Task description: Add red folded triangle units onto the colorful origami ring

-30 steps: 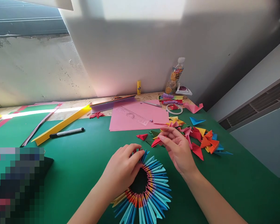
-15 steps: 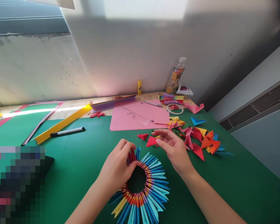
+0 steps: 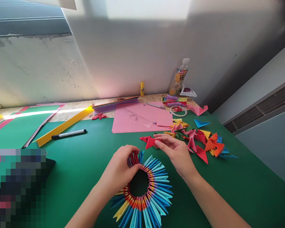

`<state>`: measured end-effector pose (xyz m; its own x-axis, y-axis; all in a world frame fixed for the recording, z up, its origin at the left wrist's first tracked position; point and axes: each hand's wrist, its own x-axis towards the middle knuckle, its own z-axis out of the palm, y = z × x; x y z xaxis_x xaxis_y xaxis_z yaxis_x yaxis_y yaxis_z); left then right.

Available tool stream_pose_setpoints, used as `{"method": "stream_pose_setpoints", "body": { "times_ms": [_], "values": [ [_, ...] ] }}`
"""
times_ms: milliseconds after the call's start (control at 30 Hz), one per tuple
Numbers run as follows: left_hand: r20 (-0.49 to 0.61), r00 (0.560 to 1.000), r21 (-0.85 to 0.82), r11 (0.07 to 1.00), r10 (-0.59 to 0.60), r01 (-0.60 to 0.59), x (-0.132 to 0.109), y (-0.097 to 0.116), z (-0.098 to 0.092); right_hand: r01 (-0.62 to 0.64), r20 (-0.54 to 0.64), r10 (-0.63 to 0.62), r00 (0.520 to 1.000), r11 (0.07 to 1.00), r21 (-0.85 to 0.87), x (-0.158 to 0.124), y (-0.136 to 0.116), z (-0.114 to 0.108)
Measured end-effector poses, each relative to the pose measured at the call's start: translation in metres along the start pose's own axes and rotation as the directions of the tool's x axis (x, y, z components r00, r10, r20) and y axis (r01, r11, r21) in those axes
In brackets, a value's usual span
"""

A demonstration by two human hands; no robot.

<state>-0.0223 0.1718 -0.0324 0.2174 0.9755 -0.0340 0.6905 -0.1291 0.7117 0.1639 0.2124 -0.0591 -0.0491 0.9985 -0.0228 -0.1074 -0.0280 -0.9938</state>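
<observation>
A ring of folded paper pieces (image 3: pixel 156 193), blue and turquoise outside with red, orange and purple nearer the hole, lies on the green table. My left hand (image 3: pixel 120 167) grips its upper left rim, thumb inside the hole and fingers over the outer side, hiding part of it. Between the thumb and fingers of my right hand (image 3: pixel 174 152) is a red folded paper triangle (image 3: pixel 150 143), held above and behind the ring. Another small red piece (image 3: pixel 144 138) lies just behind it. To the right spreads a pile of loose folded paper pieces (image 3: pixel 201 139) in several colours.
Pink paper sheets (image 3: pixel 123 123) lie at the back under a clear ruler (image 3: pixel 135 117). Nearby are a tape roll (image 3: pixel 173 113), a glue stick (image 3: pixel 142 89) and a drink bottle (image 3: pixel 179 79). A marker (image 3: pixel 70 134) and a yellow strip (image 3: pixel 61 128) lie left.
My right hand has brought the red triangle slightly left and toward the ring. My left hand has shifted a little down and left on the ring's rim.
</observation>
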Motion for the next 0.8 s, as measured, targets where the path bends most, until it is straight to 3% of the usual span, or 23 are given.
{"method": "stream_pose_setpoints", "body": {
  "times_ms": [233, 433, 800],
  "values": [
    [0.025, 0.999, -0.007, 0.999, -0.042, 0.042, -0.0011, 0.003, -0.0018, -0.048, -0.02, 0.048, 0.999, 0.999, 0.016, 0.0003, -0.0029, -0.0008],
    [0.033, 0.997, -0.019, 0.998, -0.063, 0.063, -0.0007, 0.004, -0.0017, -0.081, -0.001, 0.082, 0.997, 0.986, 0.147, 0.0005, -0.0008, 0.0004],
    [0.057, 0.997, -0.046, 0.997, -0.056, 0.059, -0.0003, 0.0044, -0.002, -0.057, 0.009, 0.057, 0.998, 0.994, 0.096, -0.0006, -0.0005, 0.0018]
  ]
}}
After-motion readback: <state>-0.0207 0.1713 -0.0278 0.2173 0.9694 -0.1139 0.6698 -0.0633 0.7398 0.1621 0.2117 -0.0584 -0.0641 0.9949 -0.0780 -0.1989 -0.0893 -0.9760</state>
